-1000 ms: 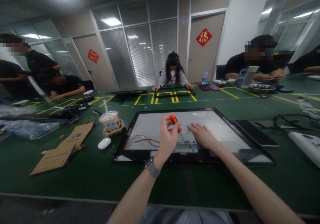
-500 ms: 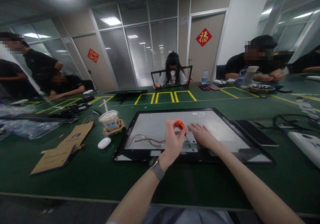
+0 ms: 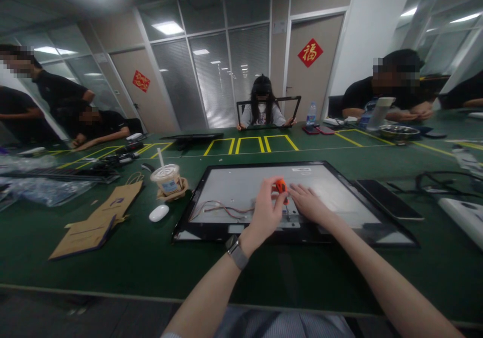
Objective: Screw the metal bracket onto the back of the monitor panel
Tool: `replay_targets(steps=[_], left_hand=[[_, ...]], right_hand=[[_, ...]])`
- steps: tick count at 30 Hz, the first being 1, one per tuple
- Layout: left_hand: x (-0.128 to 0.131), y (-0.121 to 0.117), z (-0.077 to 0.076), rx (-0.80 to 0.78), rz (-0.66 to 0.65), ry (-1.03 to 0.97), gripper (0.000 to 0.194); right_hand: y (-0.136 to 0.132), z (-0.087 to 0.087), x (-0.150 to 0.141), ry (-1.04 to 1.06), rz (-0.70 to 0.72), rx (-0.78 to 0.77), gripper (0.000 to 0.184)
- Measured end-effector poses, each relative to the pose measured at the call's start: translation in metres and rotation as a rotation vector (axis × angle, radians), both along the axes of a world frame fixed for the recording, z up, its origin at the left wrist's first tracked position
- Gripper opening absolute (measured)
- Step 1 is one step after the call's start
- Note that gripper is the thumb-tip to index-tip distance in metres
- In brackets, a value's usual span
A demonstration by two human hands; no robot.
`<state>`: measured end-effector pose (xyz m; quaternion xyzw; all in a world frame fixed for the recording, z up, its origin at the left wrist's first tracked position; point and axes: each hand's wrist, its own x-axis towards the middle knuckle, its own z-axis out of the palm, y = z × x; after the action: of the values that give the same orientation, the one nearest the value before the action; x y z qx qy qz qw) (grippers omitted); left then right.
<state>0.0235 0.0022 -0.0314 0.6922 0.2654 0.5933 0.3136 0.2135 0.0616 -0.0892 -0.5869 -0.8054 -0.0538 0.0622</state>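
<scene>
My left hand (image 3: pixel 268 204) is closed around the orange and black handle of a screwdriver (image 3: pixel 282 187). The shaft points down at a small metal plate (image 3: pixel 292 224) along the near edge of a display panel (image 3: pixel 222 187); whether its tip sits on a screw is too small to tell. The panel lies flat on the table, grey-backed with a black frame. My right hand (image 3: pixel 307 201) lies open on the grey back, just right of the screwdriver, fingers stretched out. A thin bundle of wires (image 3: pixel 222 205) runs across the panel's left part, partly hidden by my left hand.
Left of the panel are a white mouse (image 3: pixel 159 213), a drink cup with straw (image 3: pixel 166 179) and a brown paper bag (image 3: pixel 101 217). A dark phone-like slab (image 3: pixel 388 198) and black cables (image 3: pixel 433 182) lie to the right. Across the table (image 3: pixel 124 277), a person holds a black frame (image 3: pixel 298 107).
My left hand has moved right with the screwdriver, which now stands more upright. My right hand stays on the panel. The person opposite has raised the black frame from the table.
</scene>
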Motion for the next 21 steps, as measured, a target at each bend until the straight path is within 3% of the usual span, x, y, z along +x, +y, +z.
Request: replay_targets(steps=[4, 9, 12, 21], left_hand=[[-0.003, -0.003, 0.01, -0.04, -0.107, 0.004, 0.031], [-0.006, -0.006, 0.019, 0.106, 0.127, -0.044, 0.022], [-0.007, -0.007, 0.021, 0.119, 0.202, -0.059, 0.013], [-0.006, -0.014, 0.019, 0.067, 0.097, 0.039, 0.028]], right_hand=[[0.002, -0.003, 0.001, 0.003, -0.008, 0.005, 0.053], [0.001, -0.001, 0.0, -0.007, -0.002, 0.01, 0.053], [-0.001, 0.001, 0.0, -0.016, 0.007, 0.006, 0.053], [0.001, 0.0, 0.0, 0.012, -0.003, -0.009, 0.052]])
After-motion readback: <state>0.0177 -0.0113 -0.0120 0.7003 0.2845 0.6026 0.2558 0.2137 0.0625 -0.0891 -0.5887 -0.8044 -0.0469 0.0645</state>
